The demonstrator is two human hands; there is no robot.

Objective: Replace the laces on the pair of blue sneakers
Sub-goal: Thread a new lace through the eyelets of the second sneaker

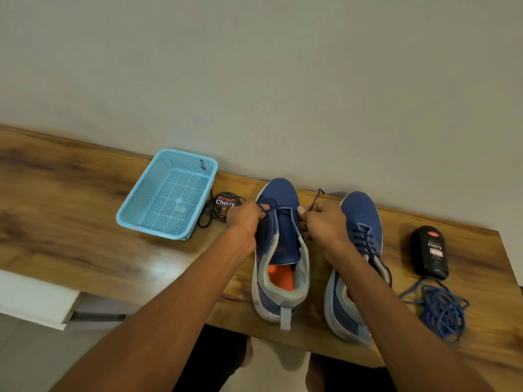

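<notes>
Mid-frame, the mesh-knit left sneaker [278, 250] is flanked by both hands: a dark cord lace [315, 200] is pinched by curled left hand [245, 217] and right hand [325, 224]. The laced sneaker [356, 264] sits just right; loose blue laces [441, 309] are tangled at lower right.

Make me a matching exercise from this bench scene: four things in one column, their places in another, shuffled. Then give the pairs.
Things:
1. light blue perforated plastic basket
2. round black shoe polish tin
3. black plastic polish bottle
4. loose pile of blue laces

Places:
A. lying right of both sneakers
B. near front edge, below the bottle
C. leftmost on the bench
D. between basket and left sneaker

Pairs: 1-C, 2-D, 3-A, 4-B
</notes>
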